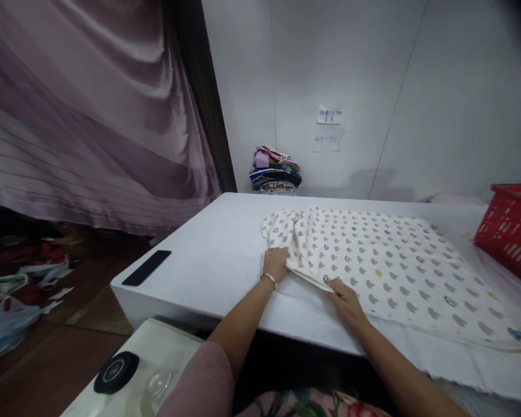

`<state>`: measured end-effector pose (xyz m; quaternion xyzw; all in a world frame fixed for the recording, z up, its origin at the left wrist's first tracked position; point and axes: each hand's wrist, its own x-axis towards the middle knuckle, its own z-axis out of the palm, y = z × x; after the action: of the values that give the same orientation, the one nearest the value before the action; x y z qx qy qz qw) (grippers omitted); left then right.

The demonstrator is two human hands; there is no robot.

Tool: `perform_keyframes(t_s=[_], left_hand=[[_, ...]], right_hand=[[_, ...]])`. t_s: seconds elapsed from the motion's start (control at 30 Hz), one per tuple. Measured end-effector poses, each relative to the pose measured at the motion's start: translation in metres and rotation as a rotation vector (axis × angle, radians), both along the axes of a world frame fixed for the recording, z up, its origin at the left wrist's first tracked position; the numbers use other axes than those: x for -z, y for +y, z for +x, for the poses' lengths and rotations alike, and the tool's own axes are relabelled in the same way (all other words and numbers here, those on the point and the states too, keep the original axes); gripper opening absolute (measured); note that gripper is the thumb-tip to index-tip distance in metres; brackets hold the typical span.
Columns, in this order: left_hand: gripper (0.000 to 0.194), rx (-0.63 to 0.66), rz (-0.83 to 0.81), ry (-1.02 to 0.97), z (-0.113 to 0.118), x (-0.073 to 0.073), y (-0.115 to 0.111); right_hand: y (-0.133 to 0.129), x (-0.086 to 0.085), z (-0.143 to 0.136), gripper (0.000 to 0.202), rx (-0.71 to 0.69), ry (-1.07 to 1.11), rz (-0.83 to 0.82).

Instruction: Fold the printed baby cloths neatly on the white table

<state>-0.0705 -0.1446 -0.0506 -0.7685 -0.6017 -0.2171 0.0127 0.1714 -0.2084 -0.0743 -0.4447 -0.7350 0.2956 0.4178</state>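
While left hand [276, 262] and right hand [345, 298] pinch its near edge, the cloth [388, 269] lies mostly rightward.

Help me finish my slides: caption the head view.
Left hand and right hand grip the edge of an off-white printed cloth on a white table, red plastic basket at right.

Open tabletop [217, 255] left of your left hand [276, 263], as far as the dark strip [146, 268]. Air above the patterned cloth [384, 275] lets you pass; red basket [510, 231] bars your far right, wall [351, 63] the back.
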Motion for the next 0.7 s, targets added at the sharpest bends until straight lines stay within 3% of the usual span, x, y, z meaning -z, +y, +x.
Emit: perform_keyframes(t_s=[0.27,0.4,0.53,0.63,0.7], left_hand=[[0.039,-0.139,-0.015,-0.165,-0.005,0.004,0.035],[0.056,-0.358,-0.058,-0.362,0.006,0.008,0.044],[0.062,-0.493,-0.136,-0.779,0.012,0.003,0.048],[0.045,-0.485,-0.334,-1.2,0.014,-0.004,0.052],[0.032,-0.452,-0.452,-1.353,0.016,-0.006,0.055]], right_hand=[[-0.005,-0.007,-0.001,0.03,0.022,0.104,-0.1],[-0.006,-0.007,0.0,0.033,0.075,0.17,-0.186],[-0.006,-0.005,0.003,0.033,0.109,0.257,-0.257],[-0.006,-0.007,0.003,0.034,0.105,0.267,-0.273],[-0.007,-0.009,0.003,0.037,0.095,0.239,-0.255]])
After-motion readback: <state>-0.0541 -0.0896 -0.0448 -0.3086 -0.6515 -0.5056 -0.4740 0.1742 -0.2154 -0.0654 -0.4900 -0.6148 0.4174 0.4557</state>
